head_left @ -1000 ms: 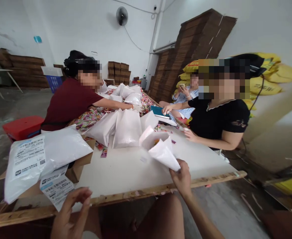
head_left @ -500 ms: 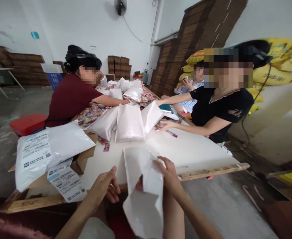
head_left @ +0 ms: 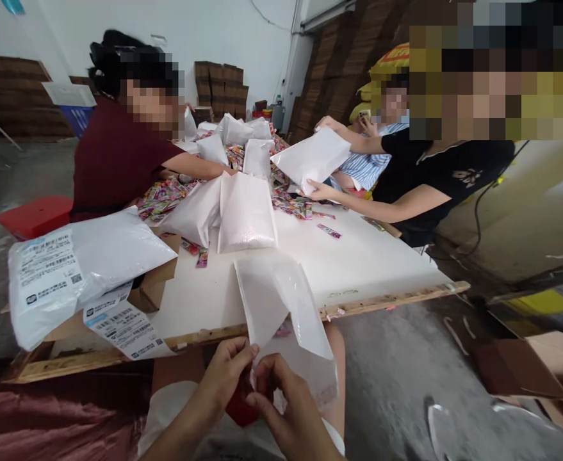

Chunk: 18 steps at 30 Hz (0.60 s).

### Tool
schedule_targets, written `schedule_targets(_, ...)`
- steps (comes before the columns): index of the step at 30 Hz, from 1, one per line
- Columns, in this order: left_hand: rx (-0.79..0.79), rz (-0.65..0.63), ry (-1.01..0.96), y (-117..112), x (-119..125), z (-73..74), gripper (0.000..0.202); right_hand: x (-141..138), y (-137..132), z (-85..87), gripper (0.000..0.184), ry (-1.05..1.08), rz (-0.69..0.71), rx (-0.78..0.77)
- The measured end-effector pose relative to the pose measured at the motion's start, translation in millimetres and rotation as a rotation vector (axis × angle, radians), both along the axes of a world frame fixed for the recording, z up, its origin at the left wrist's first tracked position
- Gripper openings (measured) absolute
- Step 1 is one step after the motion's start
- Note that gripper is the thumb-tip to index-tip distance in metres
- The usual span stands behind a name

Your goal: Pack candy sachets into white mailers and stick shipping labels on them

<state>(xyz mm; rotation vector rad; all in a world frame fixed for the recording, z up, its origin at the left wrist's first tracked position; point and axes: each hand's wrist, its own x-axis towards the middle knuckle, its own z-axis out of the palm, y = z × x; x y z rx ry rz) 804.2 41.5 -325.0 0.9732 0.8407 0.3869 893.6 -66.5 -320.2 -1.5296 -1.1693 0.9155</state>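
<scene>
The white mailer spans lap and table, long axis running away, mouth facing the wearer. The left hand pinches its near left edge; the right hand's curled fingers meet there, grip unclear. 2 plump mailers block beyond; shipping labels lie left.

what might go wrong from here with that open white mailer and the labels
The open white mailer reaches past the wooden table edge, with something pink showing in its opening, so it might tip and spill. The label strip droops over the same edge, not far from the left hand, and could get snagged if that arm swings outward.
</scene>
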Motion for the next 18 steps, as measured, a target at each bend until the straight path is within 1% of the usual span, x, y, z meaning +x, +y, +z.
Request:
schedule_targets(2,-0.034,0.039,-0.018,-2,-6,-2.0,0.039,-2,3,-5.6,0.018,0.088,0.021,-0.014)
schedule_targets(4,-0.082,0.052,-0.044,-4,-10,-1.8,0.038,0,4,-6.6,0.021,0.107,0.016,0.019)
schedule_targets(6,-0.124,0.059,-0.084,-6,-10,-0.5,0.037,2,5,-5.9,0.021,0.058,-0.004,0.048)
schedule_targets(10,-0.168,0.087,-0.144,-10,-7,-1.2,0.037,0,11,-2.2,0.015,-0.081,0.001,0.100)
schedule_targets(12,-0.170,0.110,-0.146,-10,-8,-3.8,0.038,5,8,2.8,0.018,-0.067,-0.005,0.165)
schedule_targets(14,-0.161,0.126,-0.145,-5,-14,-6.8,0.037,26,-8,9.8,0.022,0.012,-0.071,0.251)
schedule_targets(15,-0.154,0.127,-0.146,-2,-18,-8.1,0.036,45,-21,12.9,0.023,0.040,-0.133,0.290)
schedule_targets(16,-0.147,0.125,-0.146,2,-22,-9.2,0.035,70,-39,14.8,0.025,0.039,-0.246,0.320)
schedule_targets(17,-0.140,0.121,-0.144,6,-26,-10.4,0.034,100,-60,14.8,0.027,-0.043,-0.341,0.356)
schedule_targets(18,-0.132,0.114,-0.140,9,-30,-11.6,0.033,133,-83,12.1,0.028,-0.184,-0.485,0.298)
